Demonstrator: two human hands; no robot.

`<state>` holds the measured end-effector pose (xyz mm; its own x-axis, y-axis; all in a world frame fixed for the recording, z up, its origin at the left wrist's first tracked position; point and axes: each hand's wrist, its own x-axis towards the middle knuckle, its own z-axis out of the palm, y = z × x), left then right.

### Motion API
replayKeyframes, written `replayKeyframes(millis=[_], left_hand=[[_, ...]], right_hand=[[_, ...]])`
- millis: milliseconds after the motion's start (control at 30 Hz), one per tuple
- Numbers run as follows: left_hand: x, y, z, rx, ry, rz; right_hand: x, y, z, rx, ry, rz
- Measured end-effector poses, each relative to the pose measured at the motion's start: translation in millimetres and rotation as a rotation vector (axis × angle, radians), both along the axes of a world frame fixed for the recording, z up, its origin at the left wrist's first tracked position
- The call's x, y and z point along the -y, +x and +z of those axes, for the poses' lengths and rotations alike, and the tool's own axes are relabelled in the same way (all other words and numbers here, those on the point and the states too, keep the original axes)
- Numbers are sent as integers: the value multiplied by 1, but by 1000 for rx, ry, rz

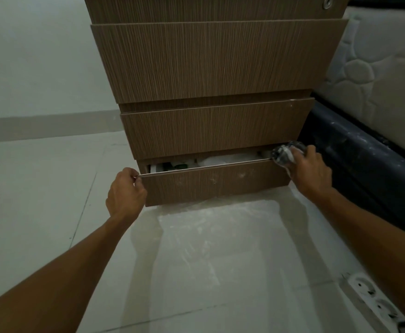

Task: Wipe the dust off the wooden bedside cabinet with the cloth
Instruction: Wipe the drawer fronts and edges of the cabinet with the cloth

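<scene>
Left hand (126,191) pinches the bottom drawer (216,182) at its left corner; right hand (309,169) grips the cloth (284,153) on its rim. A sliding drawer could trap fingers.

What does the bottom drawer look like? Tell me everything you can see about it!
The bottom drawer is the lowest of the wooden bedside cabinet, brown with fine streaky wood grain and a thin pale strip along its top edge. It is pulled out a little, so a dark gap shows white and green things inside, too dim to name. Pale dusty smudges mark its front. The left hand pinches its top left corner; the right hand presses a crumpled cloth on its top right corner.
</scene>
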<state>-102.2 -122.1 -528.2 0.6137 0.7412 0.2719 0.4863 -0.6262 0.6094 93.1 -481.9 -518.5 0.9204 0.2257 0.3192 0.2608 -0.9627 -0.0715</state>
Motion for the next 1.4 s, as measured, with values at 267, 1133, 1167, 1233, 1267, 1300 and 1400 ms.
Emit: replayKeyframes(millis=[267,1133,1167,1233,1267,1300,1400], left_hand=[[-1,-1,1,3,9,-12],[-32,24,15,-31,-21,-3],[-33,24,15,-34,-15,-1],[-33,25,14,-42,1,1],[-33,25,14,-42,6,2],[-34,26,14,-39,7,5],[-33,28,13,-33,0,8]], right_hand=[[11,5,-21,-212,542,-519],[-216,-83,-31,494,-28,1020],[-228,-83,-32,501,-71,1048],[-248,-81,-35,494,-146,1059],[-254,-79,-37,490,-165,1049],[-258,-76,-38,487,-171,1040],[-251,-68,-40,444,-216,1030]])
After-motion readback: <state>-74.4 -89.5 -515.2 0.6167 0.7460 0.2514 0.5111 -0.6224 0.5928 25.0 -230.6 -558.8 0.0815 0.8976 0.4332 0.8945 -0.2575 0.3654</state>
